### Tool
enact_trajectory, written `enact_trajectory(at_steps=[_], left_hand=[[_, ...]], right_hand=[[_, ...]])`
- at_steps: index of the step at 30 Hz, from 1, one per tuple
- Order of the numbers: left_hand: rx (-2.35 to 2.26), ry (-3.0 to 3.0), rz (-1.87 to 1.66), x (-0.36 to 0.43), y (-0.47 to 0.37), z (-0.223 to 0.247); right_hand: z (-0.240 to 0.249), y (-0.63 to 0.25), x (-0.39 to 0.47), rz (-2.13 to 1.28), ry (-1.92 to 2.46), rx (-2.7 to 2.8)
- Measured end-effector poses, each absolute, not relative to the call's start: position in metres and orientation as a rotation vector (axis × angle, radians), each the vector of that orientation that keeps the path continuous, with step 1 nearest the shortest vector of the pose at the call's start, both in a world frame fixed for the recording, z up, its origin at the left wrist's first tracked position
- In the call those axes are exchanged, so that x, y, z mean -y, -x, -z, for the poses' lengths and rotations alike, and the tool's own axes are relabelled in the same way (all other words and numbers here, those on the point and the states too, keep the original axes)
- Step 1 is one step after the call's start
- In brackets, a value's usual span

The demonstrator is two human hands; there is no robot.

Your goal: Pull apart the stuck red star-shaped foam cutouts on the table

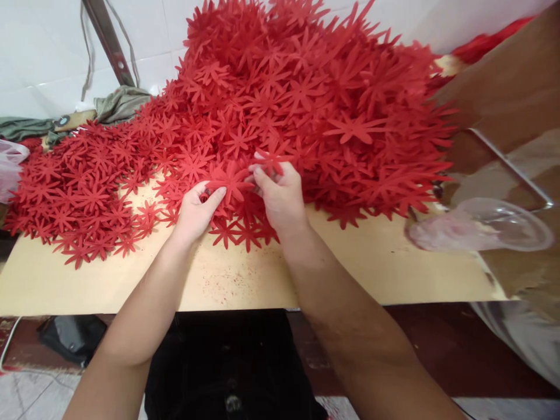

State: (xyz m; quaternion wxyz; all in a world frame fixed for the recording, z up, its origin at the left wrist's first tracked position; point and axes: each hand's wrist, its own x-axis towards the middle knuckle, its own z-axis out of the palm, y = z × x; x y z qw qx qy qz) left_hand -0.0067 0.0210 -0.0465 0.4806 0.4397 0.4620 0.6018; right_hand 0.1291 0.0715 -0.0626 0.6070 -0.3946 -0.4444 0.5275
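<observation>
My left hand (195, 213) pinches a red flower-shaped cutout (231, 182) between thumb and fingers, with its petals spread toward my other hand. Close beside it, my right hand (283, 198) has its fingers curled and closed on another red flower cutout (272, 161), whose petals show over the fingertips. Both hands are in front of a big heap of the same red cutouts (301, 93). Below the hands, a few loose cutouts (247, 233) lie on the pale tabletop (236, 280). The right fingertips are partly hidden by petals.
A lower spread of red cutouts (94, 198) covers the table's left side. At the right are a clear plastic container (520, 224) and a brown cardboard box (503, 76). Behind stand a metal bar (109, 44) and a white tiled wall (35, 52). A grey-green cloth (120, 104) lies at the back left.
</observation>
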Motion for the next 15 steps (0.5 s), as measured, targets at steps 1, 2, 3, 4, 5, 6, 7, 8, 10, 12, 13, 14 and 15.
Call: enact_trajectory(at_steps=[1,2,3,4,5,6,7,8,10,12,13,14,15], left_hand=[[-1.131,-1.078,-1.464,-0.021,0.006,0.047],[-1.137,-1.084,-1.457,-0.021,0.006,0.047],[-1.144,-1.087,-1.454,-0.02,0.006,0.047],[-1.151,-1.091,-1.453,-0.02,0.005,0.047],[-1.153,-1.096,-1.45,-0.02,0.005,0.047],[-1.149,-1.101,-1.445,-0.019,0.004,0.047],[-1.137,-1.105,-1.44,-0.019,0.004,0.046],[-1.123,-1.104,-1.431,-0.019,0.004,0.046],[-1.096,-1.087,-1.409,-0.019,0.003,0.045],[-1.088,-1.064,-1.399,-0.018,0.002,0.044],[-1.087,-1.059,-1.395,-0.018,0.002,0.043],[-1.085,-1.059,-1.39,-0.018,0.002,0.043],[-1.082,-1.061,-1.387,-0.018,0.001,0.043]], right_hand=[[0.062,-0.129,-0.07,-1.226,0.873,1.07],[0.06,-0.127,-0.068,-1.239,0.837,1.121],[0.058,-0.126,-0.065,-1.253,0.811,1.176],[0.056,-0.125,-0.062,-1.268,0.797,1.231],[0.054,-0.124,-0.06,-1.275,0.791,1.28],[0.053,-0.123,-0.058,-1.272,0.79,1.319],[0.052,-0.122,-0.056,-1.26,0.793,1.344],[0.051,-0.122,-0.056,-1.242,0.802,1.355],[0.051,-0.122,-0.055,-1.204,0.846,1.343],[0.052,-0.121,-0.056,-1.169,0.91,1.31],[0.053,-0.121,-0.057,-1.153,0.937,1.296],[0.054,-0.121,-0.057,-1.137,0.953,1.287],[0.054,-0.121,-0.057,-1.122,0.959,1.281]])
